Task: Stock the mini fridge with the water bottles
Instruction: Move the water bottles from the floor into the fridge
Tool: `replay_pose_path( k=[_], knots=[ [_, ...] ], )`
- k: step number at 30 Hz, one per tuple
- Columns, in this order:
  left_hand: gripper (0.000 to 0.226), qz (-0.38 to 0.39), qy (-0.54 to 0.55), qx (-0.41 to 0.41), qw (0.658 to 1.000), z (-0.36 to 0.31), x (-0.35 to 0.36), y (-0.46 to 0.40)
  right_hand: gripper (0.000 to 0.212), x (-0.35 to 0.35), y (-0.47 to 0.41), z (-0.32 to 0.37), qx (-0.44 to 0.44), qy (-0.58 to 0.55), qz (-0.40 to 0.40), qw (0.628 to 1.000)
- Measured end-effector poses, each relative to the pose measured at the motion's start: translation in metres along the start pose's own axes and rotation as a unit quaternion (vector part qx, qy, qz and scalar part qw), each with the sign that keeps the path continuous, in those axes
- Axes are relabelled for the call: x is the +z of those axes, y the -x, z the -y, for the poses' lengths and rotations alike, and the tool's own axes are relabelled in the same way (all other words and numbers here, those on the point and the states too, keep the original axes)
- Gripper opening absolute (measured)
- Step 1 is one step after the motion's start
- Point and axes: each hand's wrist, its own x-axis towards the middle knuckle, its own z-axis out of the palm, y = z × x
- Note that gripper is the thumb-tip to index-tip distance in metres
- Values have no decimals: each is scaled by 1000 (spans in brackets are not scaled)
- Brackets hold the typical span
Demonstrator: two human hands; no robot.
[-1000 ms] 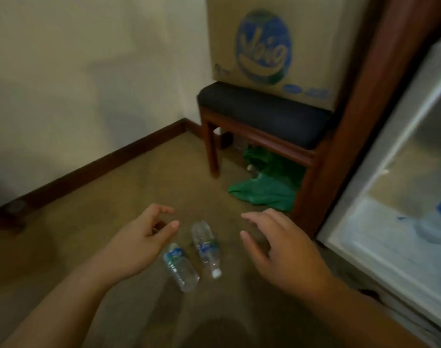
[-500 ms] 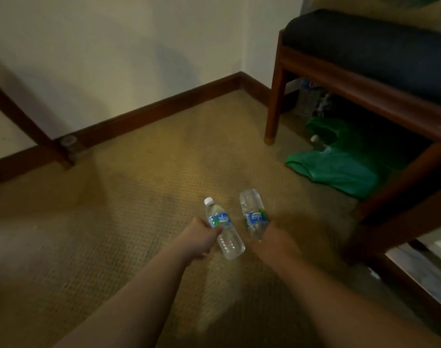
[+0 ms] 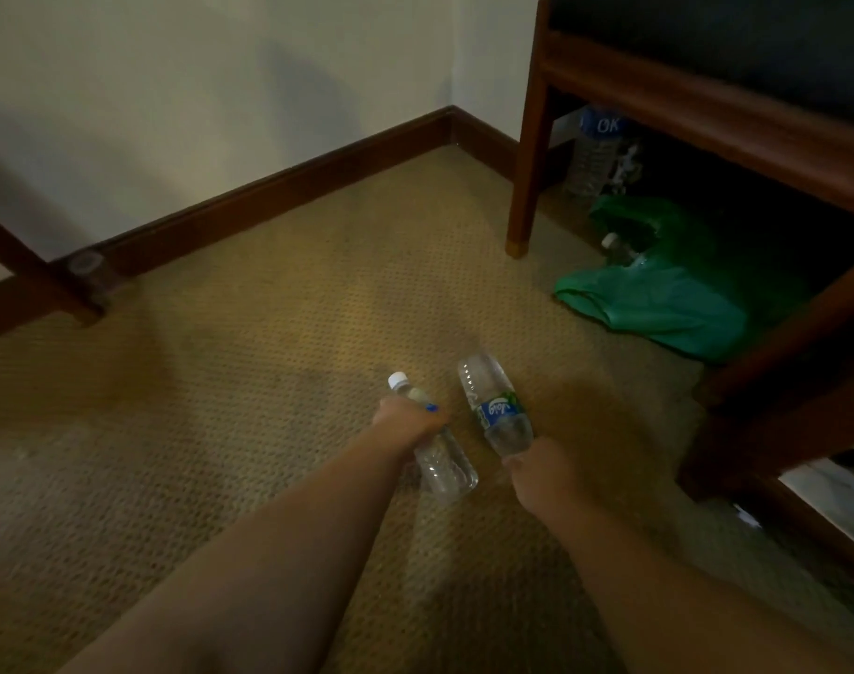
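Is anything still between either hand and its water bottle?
No. The left hand already grips the left bottle around its middle, and the right hand holds the cap end of the right bottle. The fridge is not visible in this view, so that path cannot be judged.

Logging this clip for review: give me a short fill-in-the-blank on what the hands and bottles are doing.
1. The left hand grips a bottle whose cap is ____.
2. The right hand holds the bottle with the blue-green label by its ____ end.
3. A ____ bag lies under the wooden bench.

Answers: white; cap; green
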Motion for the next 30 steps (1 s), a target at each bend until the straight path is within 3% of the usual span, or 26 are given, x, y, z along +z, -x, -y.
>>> replay_pose_path(
  k=[4, 7, 10, 16, 24, 27, 30],
  knots=[
    [55, -31, 7, 26, 999, -5, -2, 30, 31, -41, 26, 3, -46, -13, -58, 997],
    [43, -45, -53, 125, 990, -28, -1, 55, 30, -90, 51, 9, -71, 1, -98, 993],
    [41, 7, -106, 243, 964, -63, -7, 87, 31, -140, 81, 7, -117, 31, -115, 986],
    [49, 136, -202, 410, 879, -148, -9, 176, 19, -239, 164, -36, -132, 24, -115, 984],
    [63, 268, -323, 562, 713, -217, 46, 323, 19, -361, 260, -109, -107, -41, -313, 943],
    [75, 270, -307, 587, 698, -222, 76, 354, 20, -387, 268, -137, -95, -51, -400, 910],
    [64, 249, -259, 618, 700, -230, 112, 382, 19, -411, 268, -169, -80, -43, -475, 875]
  ],
)
